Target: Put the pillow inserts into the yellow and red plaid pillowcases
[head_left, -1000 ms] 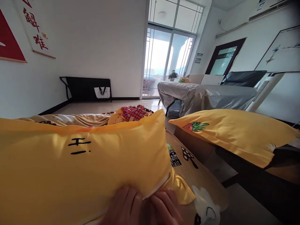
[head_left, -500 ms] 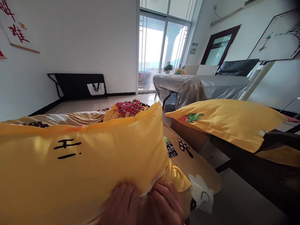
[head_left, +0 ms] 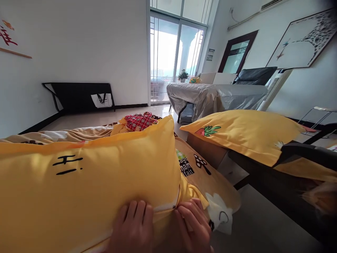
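Note:
A plump yellow pillow in a pillowcase (head_left: pixel 105 172) printed with "Hi" spans the lower left of the head view. My left hand (head_left: pixel 134 225) has its fingers curled over the case's near edge, gripping the fabric. Just to its right, my right hand (head_left: pixel 193 223) pinches at the dark zipper pull (head_left: pixel 174 207) near the case's right corner. A pale zipper strip (head_left: pixel 163 208) runs between the two hands. Both thumbs are mostly hidden. Beneath the pillow lies a tan printed blanket (head_left: pixel 218 179), with a white fox-like shape near my right hand.
Another yellow pillow (head_left: pixel 244 131) with a carrot print rests on a dark-armed chair (head_left: pixel 305 151) at right. Red plaid cloth (head_left: pixel 140 121) lies behind the near pillow. Farther back stand a plastic-covered table (head_left: pixel 195 91) and a black folded frame (head_left: pixel 79 96) against the wall.
My right hand has slid rightward along the pillowcase edge, away from my left hand, so more of the zipper strip shows between them. The view has turned slightly right.

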The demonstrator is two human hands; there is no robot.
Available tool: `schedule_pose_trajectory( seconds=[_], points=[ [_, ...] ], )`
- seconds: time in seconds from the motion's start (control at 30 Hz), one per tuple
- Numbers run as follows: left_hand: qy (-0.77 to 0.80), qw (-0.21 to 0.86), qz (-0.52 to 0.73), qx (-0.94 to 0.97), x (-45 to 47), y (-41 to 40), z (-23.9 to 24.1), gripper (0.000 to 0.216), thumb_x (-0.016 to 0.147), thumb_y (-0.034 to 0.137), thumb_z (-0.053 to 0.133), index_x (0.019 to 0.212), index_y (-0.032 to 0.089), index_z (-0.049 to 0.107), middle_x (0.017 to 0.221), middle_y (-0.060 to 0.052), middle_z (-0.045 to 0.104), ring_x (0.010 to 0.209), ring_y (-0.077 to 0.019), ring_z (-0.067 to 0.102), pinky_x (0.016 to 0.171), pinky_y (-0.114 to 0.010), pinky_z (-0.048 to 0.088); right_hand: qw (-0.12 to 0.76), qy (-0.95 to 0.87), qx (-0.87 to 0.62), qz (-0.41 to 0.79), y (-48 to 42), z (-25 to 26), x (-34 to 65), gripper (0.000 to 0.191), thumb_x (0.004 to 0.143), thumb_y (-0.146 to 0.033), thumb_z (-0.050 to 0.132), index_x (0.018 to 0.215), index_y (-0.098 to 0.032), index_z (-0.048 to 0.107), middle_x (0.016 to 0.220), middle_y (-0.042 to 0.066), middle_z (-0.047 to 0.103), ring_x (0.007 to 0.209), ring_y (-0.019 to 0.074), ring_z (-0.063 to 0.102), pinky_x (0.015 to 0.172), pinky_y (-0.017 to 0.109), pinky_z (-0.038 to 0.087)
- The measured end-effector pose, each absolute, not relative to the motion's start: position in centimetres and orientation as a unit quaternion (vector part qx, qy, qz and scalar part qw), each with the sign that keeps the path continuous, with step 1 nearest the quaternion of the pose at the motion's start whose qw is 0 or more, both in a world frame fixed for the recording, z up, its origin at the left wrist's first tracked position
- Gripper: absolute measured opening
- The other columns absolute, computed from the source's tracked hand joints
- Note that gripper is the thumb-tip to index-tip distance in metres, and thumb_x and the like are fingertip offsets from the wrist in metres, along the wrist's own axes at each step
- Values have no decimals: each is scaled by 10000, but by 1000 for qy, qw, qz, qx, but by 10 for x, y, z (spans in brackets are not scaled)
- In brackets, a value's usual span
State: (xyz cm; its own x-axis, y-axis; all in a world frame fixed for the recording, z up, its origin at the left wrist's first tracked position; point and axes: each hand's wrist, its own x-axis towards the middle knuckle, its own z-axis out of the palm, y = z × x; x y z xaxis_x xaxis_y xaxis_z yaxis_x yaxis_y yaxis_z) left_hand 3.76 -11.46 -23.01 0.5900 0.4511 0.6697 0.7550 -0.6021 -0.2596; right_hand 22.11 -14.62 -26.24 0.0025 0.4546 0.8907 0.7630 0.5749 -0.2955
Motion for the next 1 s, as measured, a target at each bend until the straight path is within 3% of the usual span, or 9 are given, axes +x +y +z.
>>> schedule_pose_trajectory(
  seconds=[0.3,0.53,0.73,0.83,1.0],
  points=[
    [-279,244,-372,-851,76,-103,-216,275,909,72,317,965,118,582,894,-76,590,830,-219,513,787,-358,351,552,-699,-437,-126,-140,-260,217,198,832,20,456,855,-160,534,767,35,599,685,135,553,704,311,414],
    [-297,218,-378,-849,76,-96,-231,252,874,26,324,864,148,544,799,-60,567,769,-228,488,742,-372,345,554,-693,-443,-129,-136,-264,215,195,836,9,472,854,-169,548,771,34,597,683,136,543,673,296,436],
    [-292,174,-366,-866,75,-96,-236,196,827,19,376,766,187,456,702,-24,499,653,-209,420,661,-355,300,557,-660,-477,-163,-135,-270,218,196,839,-30,520,919,-179,619,1014,90,583,872,166,565,740,298,485],
    [-289,194,-347,-871,77,-101,-236,182,816,36,403,742,199,433,690,-13,492,644,-206,420,660,-361,285,548,-683,-466,-128,-138,-270,219,182,852,-48,515,923,-183,613,955,70,629,870,168,590,765,303,501],
    [-338,196,-362,-846,83,-110,-241,162,802,59,427,737,207,413,691,-20,498,668,-217,438,689,-367,315,567,-658,-470,-156,-143,-277,219,168,861,-55,514,873,-178,628,878,69,653,764,159,610,677,293,511]
  ],
)
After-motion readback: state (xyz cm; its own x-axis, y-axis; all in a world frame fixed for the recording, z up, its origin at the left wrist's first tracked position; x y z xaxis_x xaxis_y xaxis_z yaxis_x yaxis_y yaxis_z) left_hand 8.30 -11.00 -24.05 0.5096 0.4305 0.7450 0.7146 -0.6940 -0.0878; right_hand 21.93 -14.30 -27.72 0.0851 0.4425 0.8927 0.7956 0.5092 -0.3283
